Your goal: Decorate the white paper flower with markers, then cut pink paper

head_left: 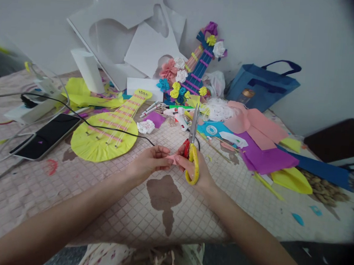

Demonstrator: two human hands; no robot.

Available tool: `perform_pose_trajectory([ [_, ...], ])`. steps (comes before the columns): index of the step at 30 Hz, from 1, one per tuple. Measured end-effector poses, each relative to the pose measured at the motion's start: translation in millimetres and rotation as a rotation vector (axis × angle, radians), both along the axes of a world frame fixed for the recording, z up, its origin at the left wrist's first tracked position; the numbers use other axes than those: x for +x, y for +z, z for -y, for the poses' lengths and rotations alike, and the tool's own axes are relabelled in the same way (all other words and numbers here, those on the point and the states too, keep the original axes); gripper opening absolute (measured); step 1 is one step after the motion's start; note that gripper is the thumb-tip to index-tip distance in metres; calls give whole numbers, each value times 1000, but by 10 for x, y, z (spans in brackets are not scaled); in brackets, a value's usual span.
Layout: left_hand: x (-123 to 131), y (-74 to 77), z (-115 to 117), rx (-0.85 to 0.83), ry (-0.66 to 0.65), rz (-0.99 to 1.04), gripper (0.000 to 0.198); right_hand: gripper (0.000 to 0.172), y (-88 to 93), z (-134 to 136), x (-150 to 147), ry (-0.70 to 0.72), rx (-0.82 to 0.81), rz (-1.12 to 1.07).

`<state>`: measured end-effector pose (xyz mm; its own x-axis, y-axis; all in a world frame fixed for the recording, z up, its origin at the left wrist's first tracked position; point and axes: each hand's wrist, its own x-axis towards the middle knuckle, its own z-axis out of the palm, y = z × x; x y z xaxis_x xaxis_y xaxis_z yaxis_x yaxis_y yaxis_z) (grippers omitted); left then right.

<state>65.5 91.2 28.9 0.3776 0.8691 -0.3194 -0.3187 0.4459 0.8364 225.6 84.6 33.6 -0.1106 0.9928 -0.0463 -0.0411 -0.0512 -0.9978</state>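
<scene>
My left hand [151, 159] pinches a small pink paper piece [173, 159] at the middle of the mat. My right hand [199, 168] touches the same piece with its fingertips while gripping yellow-handled scissors [193, 147], whose blades point up and away. Both hands meet just above the patterned mat [130, 209]. A yellow paper guitar [111, 134] lies to the left of my left hand.
A phone [46, 135] and cables lie at left near a power strip [36, 106]. Behind stand a blue flower-decorated guitar [195, 69], white foam boards [131, 37], a glue gun [179, 116] and a blue bag [262, 85]. Pink, purple, blue and yellow paper sheets [262, 153] spread at right.
</scene>
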Motion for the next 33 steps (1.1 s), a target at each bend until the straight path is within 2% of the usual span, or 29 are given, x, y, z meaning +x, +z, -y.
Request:
perform_pose_trajectory([
  [12, 10, 16, 26, 26, 19, -2, 38, 25, -44, 1, 11, -9, -16, -45],
  [16, 8, -3, 16, 114, 34, -63, 39, 30, -57, 3, 20, 38, -7, -40],
  [22, 22, -23, 6, 223, 42, -109, 42, 27, -62, -9, 5, 9, 51, 34],
  [27, 36, 19, 38, 188, 16, -129, 36, 25, -84, -26, 17, -45, 79, 27],
  [33, 35, 0, 54, 154, -44, -142, 28, 23, -75, -16, 10, -24, 108, -14],
])
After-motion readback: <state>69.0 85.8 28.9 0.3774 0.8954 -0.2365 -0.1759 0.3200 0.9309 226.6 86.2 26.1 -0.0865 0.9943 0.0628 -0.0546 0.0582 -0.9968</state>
